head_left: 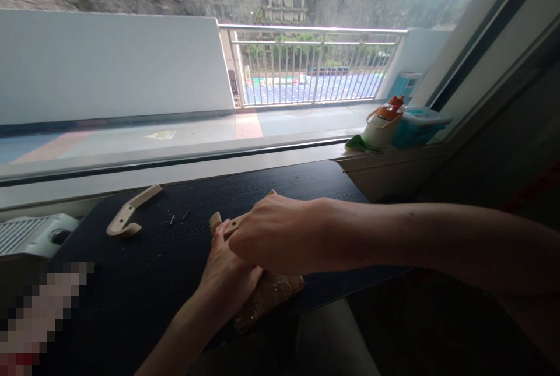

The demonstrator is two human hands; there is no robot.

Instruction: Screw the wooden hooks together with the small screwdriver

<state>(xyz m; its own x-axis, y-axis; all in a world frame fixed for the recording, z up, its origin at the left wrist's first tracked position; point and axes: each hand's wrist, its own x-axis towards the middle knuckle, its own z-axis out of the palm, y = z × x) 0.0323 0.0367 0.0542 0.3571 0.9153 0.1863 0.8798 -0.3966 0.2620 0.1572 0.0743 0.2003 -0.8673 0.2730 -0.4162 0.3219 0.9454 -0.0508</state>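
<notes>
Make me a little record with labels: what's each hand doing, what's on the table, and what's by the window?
Left hand: touching a holed wooden piece
Right hand: over that piece, grip hidden
Dark table: bent wooden strip, two small pins, shiny brown block partly covered
Windowsill: pale container with orange top, teal box
Outside: metal railing
</notes>
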